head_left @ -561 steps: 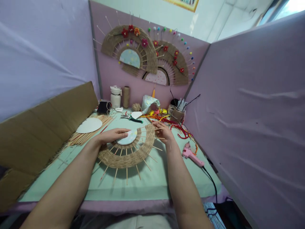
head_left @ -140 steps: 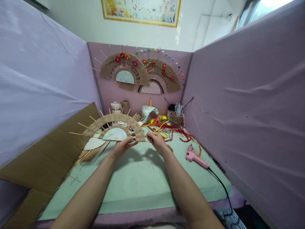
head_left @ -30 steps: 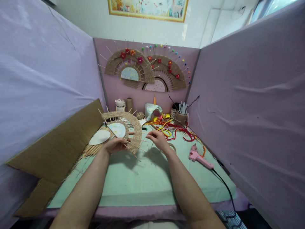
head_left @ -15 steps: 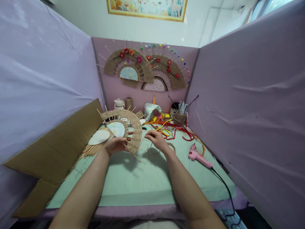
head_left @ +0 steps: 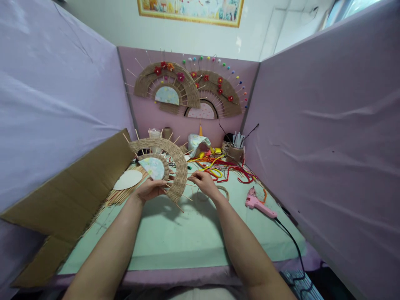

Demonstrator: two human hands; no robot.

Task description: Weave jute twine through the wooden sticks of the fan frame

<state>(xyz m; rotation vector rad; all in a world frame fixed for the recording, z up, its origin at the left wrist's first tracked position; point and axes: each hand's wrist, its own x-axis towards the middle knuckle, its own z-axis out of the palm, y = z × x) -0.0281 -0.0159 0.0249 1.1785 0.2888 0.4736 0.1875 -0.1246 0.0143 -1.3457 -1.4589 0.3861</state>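
A half-round woven fan of jute twine on thin wooden sticks is held up tilted above the table. Its centre is a pale blue patterned half disc. My left hand grips the fan at its lower edge, thumb over the half disc and fingers behind. At the fan's right side my right hand is closed in a pinch near the stick ends, on what looks like the working end of the twine. A loose loop of twine hangs or lies beside that wrist; its path through the fingers is hidden.
A pink glue gun lies on the right with its cord. Red and yellow pipe cleaners are heaped at the back. On the left are a white oval, a bundle of sticks and a cardboard sheet. Two finished fans hang on the partition.
Earlier the fan lay low with its sticks toward me; it was then turned over and raised. In the last second it rises slightly, and my right hand shifts a little left, still pinched.
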